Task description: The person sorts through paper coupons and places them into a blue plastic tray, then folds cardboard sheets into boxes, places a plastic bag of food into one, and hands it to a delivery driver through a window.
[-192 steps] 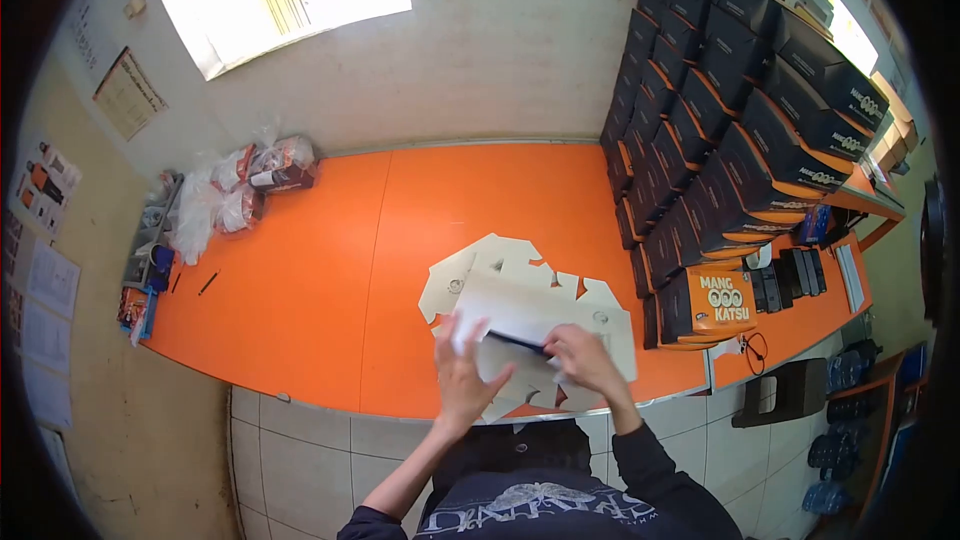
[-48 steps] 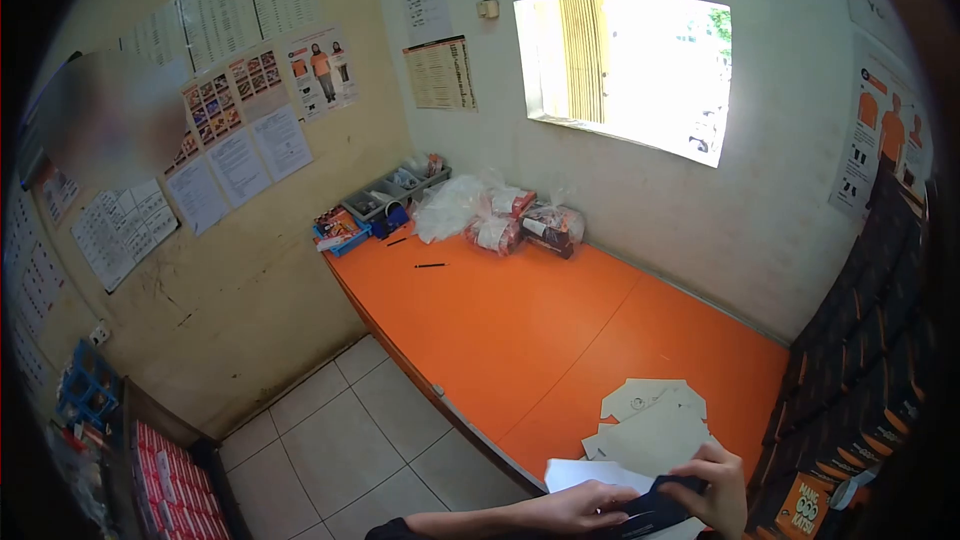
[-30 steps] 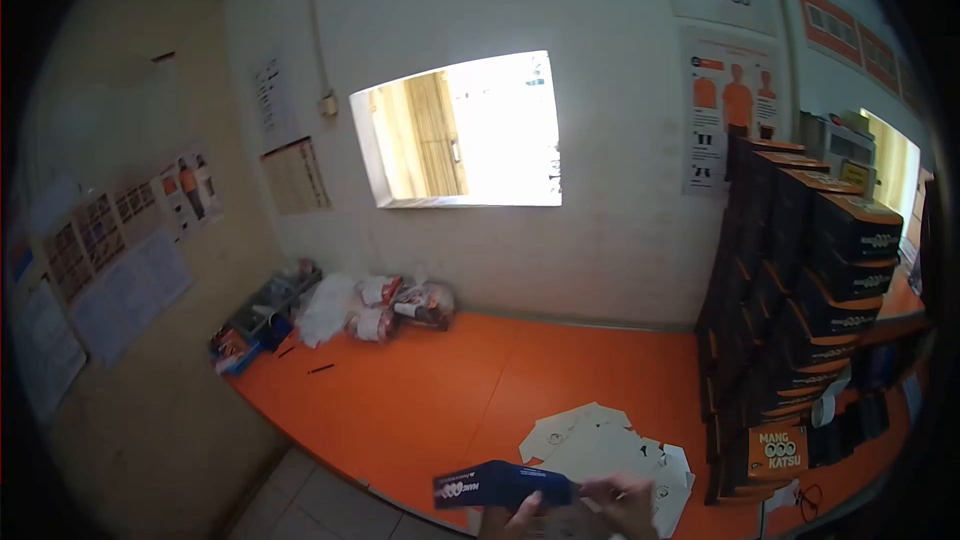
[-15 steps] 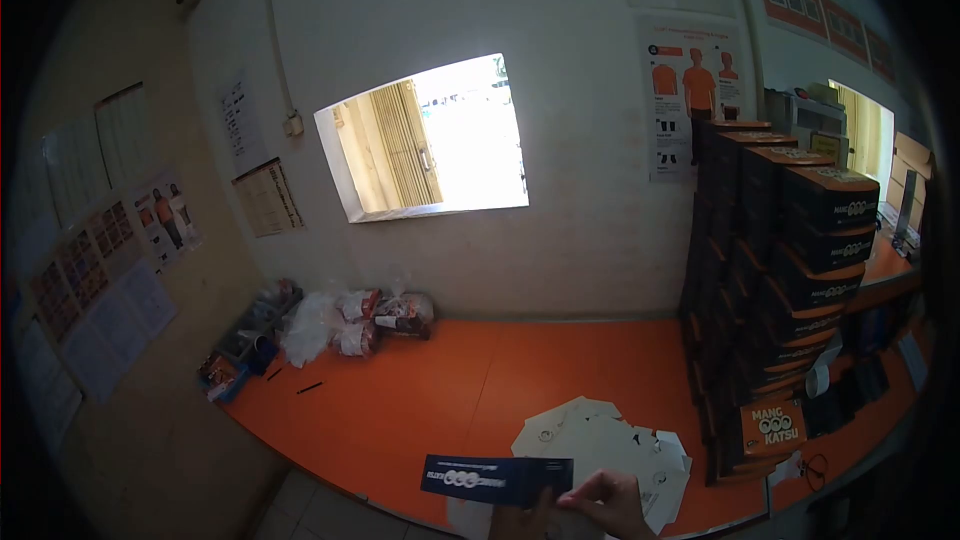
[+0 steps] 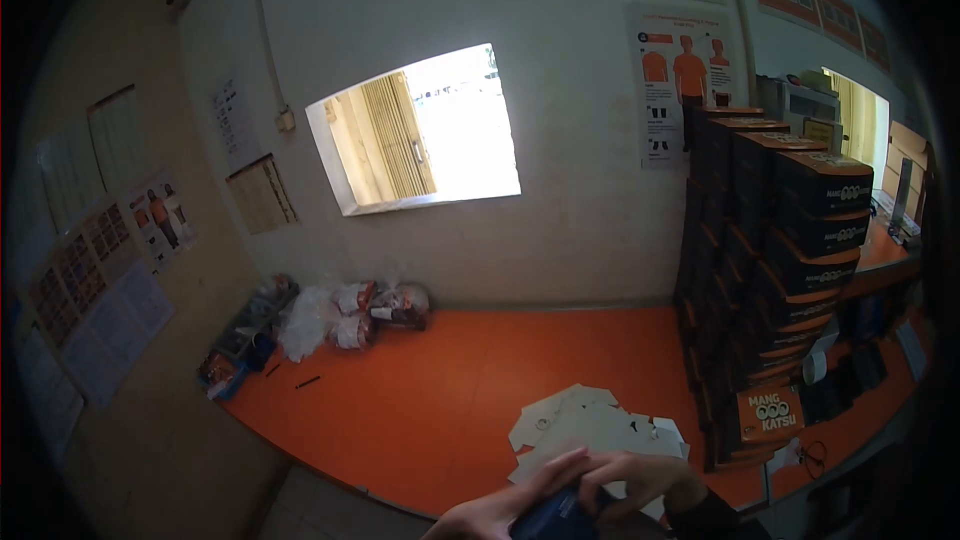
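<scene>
At the bottom edge, a dark blue printed carton (image 5: 556, 520) is held between both hands. My left hand (image 5: 510, 505) lies along its left and upper side, with the fingers reaching across to the right. My right hand (image 5: 635, 478) bends its fingers over the carton's right side, and a dark sleeve shows at the wrist. The lower part of the carton is out of the frame. Just behind the hands, flat white cut-out card sheets (image 5: 580, 420) lie on the orange table (image 5: 420, 410).
Tall stacks of black and orange boxes (image 5: 820, 230) stand at the right, with an orange-topped box (image 5: 771, 414) at their foot. Plastic-bagged packs (image 5: 352, 330), a grey-blue bin (image 5: 232, 345) and a black pen (image 5: 308, 381) lie on the left of the table.
The carton was extended flat to the left; now it is turned and lower, nearer the body. My left hand has come into clear view, and my right hand has moved up and right.
</scene>
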`<action>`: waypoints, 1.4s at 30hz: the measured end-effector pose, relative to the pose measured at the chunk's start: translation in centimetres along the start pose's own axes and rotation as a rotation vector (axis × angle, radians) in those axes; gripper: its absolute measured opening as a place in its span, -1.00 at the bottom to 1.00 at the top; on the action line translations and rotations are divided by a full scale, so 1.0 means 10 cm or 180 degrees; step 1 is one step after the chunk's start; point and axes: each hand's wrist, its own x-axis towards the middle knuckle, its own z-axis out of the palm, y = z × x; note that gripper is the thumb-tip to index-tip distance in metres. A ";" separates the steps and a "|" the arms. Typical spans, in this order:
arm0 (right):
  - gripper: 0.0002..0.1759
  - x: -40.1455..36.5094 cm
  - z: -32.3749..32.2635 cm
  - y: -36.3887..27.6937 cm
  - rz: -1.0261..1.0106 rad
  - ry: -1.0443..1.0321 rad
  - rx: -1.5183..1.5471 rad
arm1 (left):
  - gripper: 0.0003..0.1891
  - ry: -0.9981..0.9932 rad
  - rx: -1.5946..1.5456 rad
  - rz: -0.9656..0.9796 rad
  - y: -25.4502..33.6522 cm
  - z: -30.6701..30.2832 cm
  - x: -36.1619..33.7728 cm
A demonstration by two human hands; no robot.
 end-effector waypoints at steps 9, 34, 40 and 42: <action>-0.39 -0.13 0.44 0.27 0.0725 0.1419 -0.1223 | -0.09 0.1325 0.2160 -0.0644 -0.08 0.17 -0.08; -0.71 -0.22 0.62 -0.06 0.1591 0.0831 -0.1160 | -0.31 0.3549 -0.3815 -0.0968 -1.61 0.37 -0.48; -0.65 -0.39 0.63 0.49 0.1030 0.1965 -0.1669 | -0.22 0.2500 -0.4717 -0.1156 -0.94 0.77 -0.20; -0.61 -0.37 0.52 0.43 0.1035 0.2136 -0.1479 | -0.25 0.2516 -0.4724 -0.1049 -0.77 0.72 -0.12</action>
